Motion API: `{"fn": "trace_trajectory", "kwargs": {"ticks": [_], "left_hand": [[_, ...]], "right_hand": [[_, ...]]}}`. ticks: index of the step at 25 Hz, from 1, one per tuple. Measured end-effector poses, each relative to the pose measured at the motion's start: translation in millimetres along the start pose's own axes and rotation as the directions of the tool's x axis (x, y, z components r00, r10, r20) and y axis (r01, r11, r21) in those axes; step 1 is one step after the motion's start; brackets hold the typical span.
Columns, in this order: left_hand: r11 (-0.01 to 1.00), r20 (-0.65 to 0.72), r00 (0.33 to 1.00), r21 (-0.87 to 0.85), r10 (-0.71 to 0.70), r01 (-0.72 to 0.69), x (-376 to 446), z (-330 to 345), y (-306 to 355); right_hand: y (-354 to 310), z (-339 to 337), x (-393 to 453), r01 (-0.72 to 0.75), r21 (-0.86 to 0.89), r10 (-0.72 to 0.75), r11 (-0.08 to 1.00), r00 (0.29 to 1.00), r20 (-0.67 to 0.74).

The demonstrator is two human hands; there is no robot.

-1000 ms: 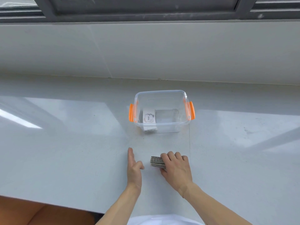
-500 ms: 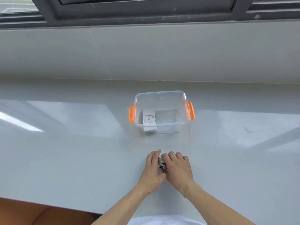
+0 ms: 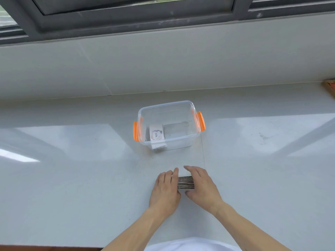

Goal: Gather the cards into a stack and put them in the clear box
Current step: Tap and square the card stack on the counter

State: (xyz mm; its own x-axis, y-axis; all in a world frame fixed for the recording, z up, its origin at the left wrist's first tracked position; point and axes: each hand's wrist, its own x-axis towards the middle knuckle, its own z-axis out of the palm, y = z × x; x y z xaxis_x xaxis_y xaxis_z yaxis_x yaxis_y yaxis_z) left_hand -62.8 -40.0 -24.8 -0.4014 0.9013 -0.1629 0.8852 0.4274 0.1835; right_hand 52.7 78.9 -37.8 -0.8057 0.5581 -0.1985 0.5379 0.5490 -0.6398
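we look down on a glossy white counter (image 3: 72, 178) that runs from the near edge back to a low white wall under the window. a thin seam crosses its surface just right of the middle. directly on it, towards the back, sits the clear box (image 3: 167, 124) with orange clips on both short sides; cards (image 3: 157, 134) lie on its floor at the left. nearer to us, a stack of cards (image 3: 185, 182) rests on the counter, well apart from the box. our left hand (image 3: 165, 189) and right hand (image 3: 203, 187) lie on the surface, pressed against either side of the stack.
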Motion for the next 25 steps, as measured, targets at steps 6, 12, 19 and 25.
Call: {"fn": "trace_trajectory", "kwargs": {"ticks": [6, 12, 19, 25], "left_hand": [[1.0, 0.052, 0.998, 0.01, -0.026, 0.026, 9, -3, 1], [0.998, 0.083, 0.995, -0.01, -0.057, 0.058, 8, 4, 0], [0.991, 0.105, 0.989, -0.072, -0.106, 0.114, 6, 6, 0], [0.988, 0.105, 0.986, -0.073, -0.129, 0.137, 5, 8, -2]], "right_hand": [[35, -20, -42, -0.146, 0.609, 0.335, 0.779, 0.919, -0.209], [1, 3, -41, -0.157, 0.803, 0.508, 0.575, 0.838, -0.2], [-12, 13, -31, -0.242, 0.816, 0.468, 0.525, 0.883, -0.039], [-15, 14, -32, -0.312, 0.766, 0.377, 0.562, 0.921, 0.099]]}}
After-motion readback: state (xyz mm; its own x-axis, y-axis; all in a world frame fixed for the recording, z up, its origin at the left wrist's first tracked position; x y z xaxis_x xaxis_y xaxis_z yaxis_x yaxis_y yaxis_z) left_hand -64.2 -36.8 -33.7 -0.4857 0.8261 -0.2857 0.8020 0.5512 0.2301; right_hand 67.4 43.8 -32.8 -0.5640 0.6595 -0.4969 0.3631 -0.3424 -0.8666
